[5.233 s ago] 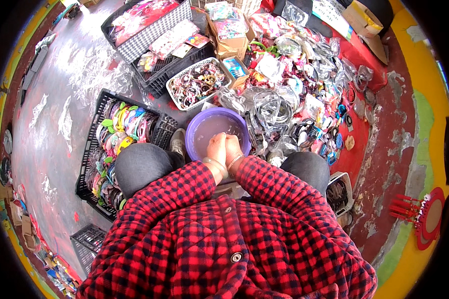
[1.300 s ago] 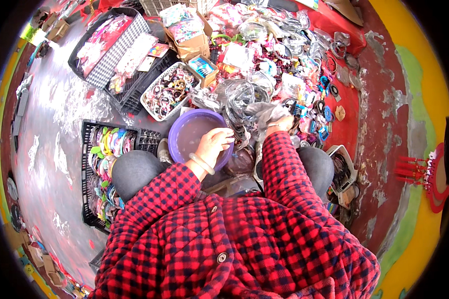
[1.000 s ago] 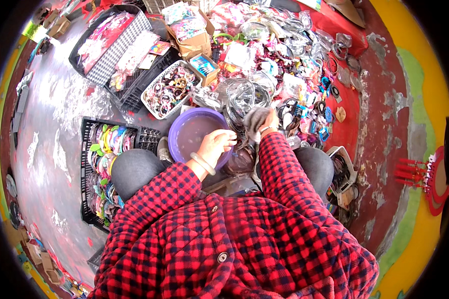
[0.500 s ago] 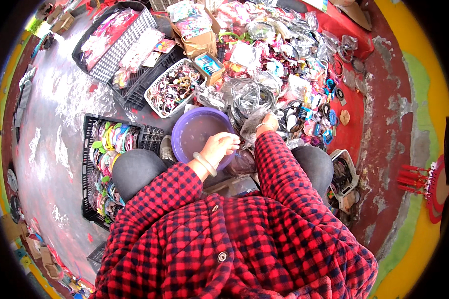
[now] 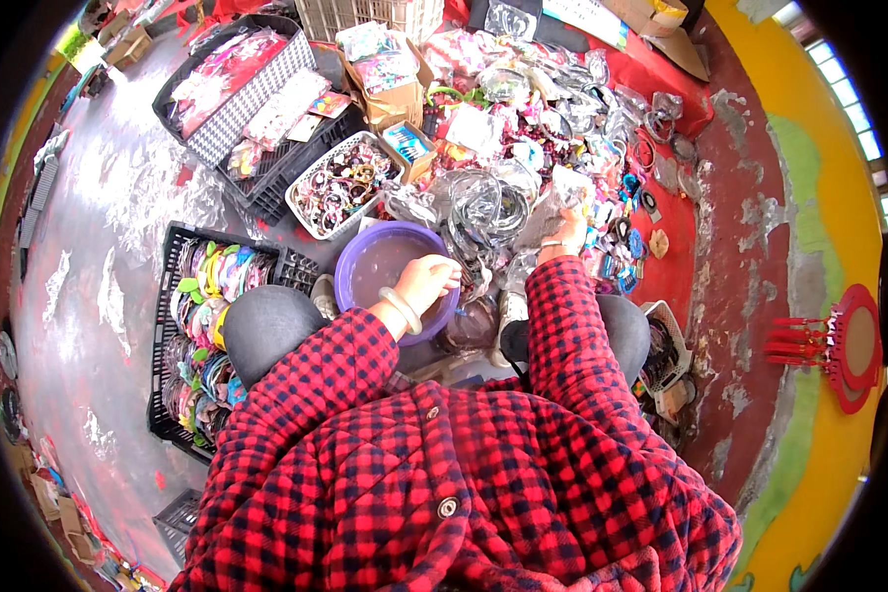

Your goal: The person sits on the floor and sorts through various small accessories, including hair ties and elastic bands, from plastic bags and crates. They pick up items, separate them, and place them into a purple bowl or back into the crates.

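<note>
Looks mid-handling: grips a blurred grey cloth-like piece [image 5: 537, 226] in the right hand [image 5: 567, 233] near clear-bagged grey loops [image 5: 490, 204], hangs the left hand [image 5: 427, 280], fingers half-open, over the round purple plastic bowl [image 5: 341, 276], likely needs steadiness next!

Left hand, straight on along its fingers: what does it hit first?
Probably the plastic-wrapped bundle just beyond the purple basin, up and to the right. The left hand overlaps the basin's right rim in view; depth is unclear, so it might brush that first.
</note>
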The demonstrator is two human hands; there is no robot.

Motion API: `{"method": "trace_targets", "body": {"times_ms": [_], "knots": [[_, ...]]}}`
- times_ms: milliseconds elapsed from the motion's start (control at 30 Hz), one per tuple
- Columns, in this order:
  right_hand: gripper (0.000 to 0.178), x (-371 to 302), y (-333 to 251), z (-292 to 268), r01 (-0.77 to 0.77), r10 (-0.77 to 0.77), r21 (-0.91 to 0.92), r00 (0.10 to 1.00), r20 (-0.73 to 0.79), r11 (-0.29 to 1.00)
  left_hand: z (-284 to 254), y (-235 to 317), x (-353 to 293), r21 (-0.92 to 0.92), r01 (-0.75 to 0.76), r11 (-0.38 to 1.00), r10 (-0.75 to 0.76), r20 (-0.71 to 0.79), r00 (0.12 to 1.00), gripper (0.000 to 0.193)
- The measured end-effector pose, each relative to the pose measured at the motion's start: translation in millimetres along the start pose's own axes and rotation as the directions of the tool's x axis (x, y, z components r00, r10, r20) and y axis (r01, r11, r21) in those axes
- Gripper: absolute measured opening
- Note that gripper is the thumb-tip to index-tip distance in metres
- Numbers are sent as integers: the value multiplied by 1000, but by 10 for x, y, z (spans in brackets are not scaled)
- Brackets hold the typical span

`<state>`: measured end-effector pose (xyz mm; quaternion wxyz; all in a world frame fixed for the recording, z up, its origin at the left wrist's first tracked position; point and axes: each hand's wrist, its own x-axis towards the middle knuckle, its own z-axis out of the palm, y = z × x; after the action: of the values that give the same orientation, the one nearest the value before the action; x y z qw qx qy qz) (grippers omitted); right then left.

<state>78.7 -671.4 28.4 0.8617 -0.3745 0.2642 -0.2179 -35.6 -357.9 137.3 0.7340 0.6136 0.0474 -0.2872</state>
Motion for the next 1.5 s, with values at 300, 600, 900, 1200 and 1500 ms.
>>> {"method": "trace_targets", "body": {"times_ms": [300, 600, 900, 1200, 1500], "knots": [[42, -1290, -1002, 1555, -136, 225, -185, 719, 657, 973, -133, 696, -47, 38, -437, 898, 437, -181, 881, 20], [39, -1969, -763, 1817, -86, 393, -410, 509, 766, 908, -259, 1486, -193, -101, -353, 930, 339, -135, 931, 30], [31, -1942, -559, 1907, 161, 550, -664, 437, 712, 731, -532, 1295, 34, -513, -167, 842, 109, -140, 984, 11], [30, -1881, -409, 1940, -212, 543, -513, 509, 668, 831, -426, 1225, 77, -354, -274, 894, 186, -263, 947, 7], [15, -1928, -326, 1893, 619, 479, -670, 479, 735, 409, -314, 960, 136, -280, -215, 936, 148, -240, 959, 9]]}}
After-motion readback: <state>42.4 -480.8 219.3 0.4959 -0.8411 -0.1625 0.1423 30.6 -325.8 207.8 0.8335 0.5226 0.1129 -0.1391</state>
